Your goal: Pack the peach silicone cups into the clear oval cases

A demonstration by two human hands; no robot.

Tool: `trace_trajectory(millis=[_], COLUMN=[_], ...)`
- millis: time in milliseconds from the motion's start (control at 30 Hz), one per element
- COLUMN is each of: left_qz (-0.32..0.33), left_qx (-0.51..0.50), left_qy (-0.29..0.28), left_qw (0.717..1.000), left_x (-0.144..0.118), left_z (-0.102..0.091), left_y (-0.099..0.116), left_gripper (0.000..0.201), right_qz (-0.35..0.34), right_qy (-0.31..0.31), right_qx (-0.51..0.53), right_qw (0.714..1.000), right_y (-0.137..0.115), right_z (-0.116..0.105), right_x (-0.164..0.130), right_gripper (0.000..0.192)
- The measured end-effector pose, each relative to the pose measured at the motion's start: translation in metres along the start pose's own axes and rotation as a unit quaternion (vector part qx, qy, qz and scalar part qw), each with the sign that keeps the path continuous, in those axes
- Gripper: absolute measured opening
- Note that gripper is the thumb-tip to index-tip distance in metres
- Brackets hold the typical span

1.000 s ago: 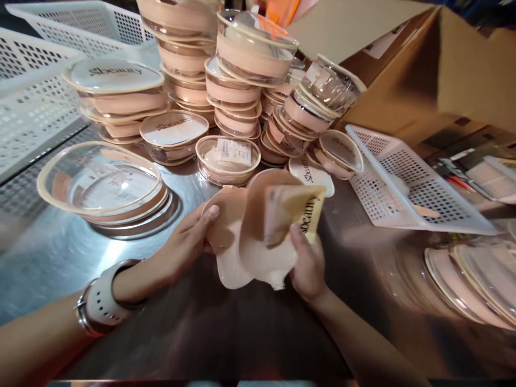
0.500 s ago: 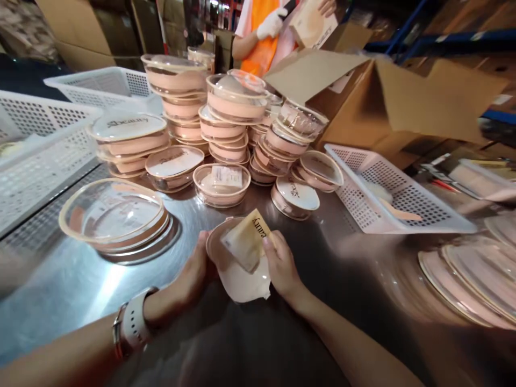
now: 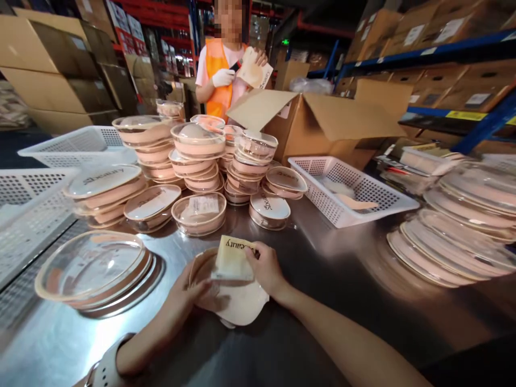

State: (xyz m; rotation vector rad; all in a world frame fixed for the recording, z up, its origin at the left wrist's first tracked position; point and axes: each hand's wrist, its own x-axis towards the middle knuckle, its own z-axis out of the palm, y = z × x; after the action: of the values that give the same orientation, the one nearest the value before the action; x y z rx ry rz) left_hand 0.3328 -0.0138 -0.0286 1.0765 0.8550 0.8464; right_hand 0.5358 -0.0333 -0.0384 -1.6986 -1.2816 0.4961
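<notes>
Above the metal table (image 3: 314,317), my left hand (image 3: 183,298) grips the left edge of a pale, soft cup-shaped piece (image 3: 242,306), thumb on top and the other fingers hidden beneath. Between the thumb and fingers of my right hand (image 3: 268,269) is a cream card (image 3: 234,260) printed with "beauty". The card stands tilted over the back of the pale piece, which also reaches close to my right hand. Just beyond are clear oval boxes with pink sides, among them one with a white label (image 3: 203,204) and one with a printed lid (image 3: 270,209).
Stacked oval boxes (image 3: 197,145) rise behind. Clear lids (image 3: 92,269) lie at left, and more boxes (image 3: 447,247) at right. White baskets (image 3: 350,215) stand on both sides. Behind an open carton (image 3: 298,126), a person in an orange vest (image 3: 217,59) holds a printed box.
My view has lifted, showing more of the shelves and the person. The card has turned more upright, its print now level. My left thumb has come over the pale piece.
</notes>
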Motion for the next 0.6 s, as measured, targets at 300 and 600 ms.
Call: trace_trajectory(millis=[300,600], left_qz=[-0.077,-0.127], left_qx=[-0.034,-0.074], left_qy=[0.039,0.006], left_qw=[0.996,0.989], left_x=[0.001,0.000], left_z=[0.000,-0.002], left_y=[0.005,0.016], left_gripper=[0.075,0.055], right_qz=[-0.055,-0.353], right_qy=[0.078,-0.394], right_qx=[0.283,0.080], right_qw=[0.954,0.845], right_y=[-0.021,-0.010], right_z=[-0.027,-0.048], right_x=[-0.006,0.019], right_gripper=[0.017,0.022])
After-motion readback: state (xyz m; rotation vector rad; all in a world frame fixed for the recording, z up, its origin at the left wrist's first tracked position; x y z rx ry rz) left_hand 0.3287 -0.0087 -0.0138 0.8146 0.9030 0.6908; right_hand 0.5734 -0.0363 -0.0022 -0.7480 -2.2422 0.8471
